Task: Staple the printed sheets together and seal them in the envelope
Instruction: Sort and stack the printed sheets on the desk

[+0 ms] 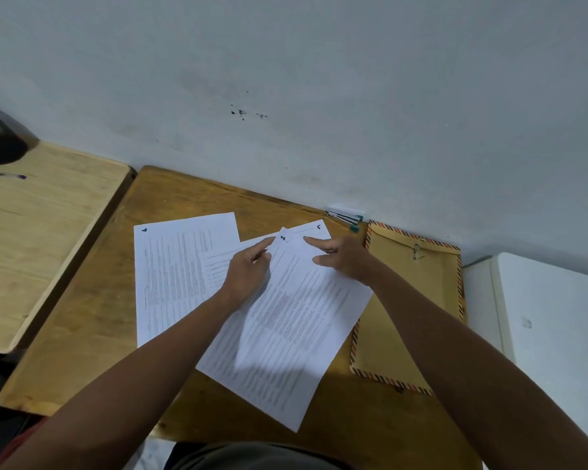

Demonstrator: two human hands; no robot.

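Desk [92, 334] edge clear; both hands [248, 269] press overlapping sheets [296, 320] beside envelope [421, 300].

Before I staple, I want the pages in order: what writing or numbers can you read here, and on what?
"5": handwritten at the top corner of the sheet under the right hand.
"4": handwritten at the top corner of the sheet between the hands.
A dark handwritten mark, perhaps "6", on the left sheet: unclear.
Printed text on all sheets: too small to read.
Envelope: no writing visible.
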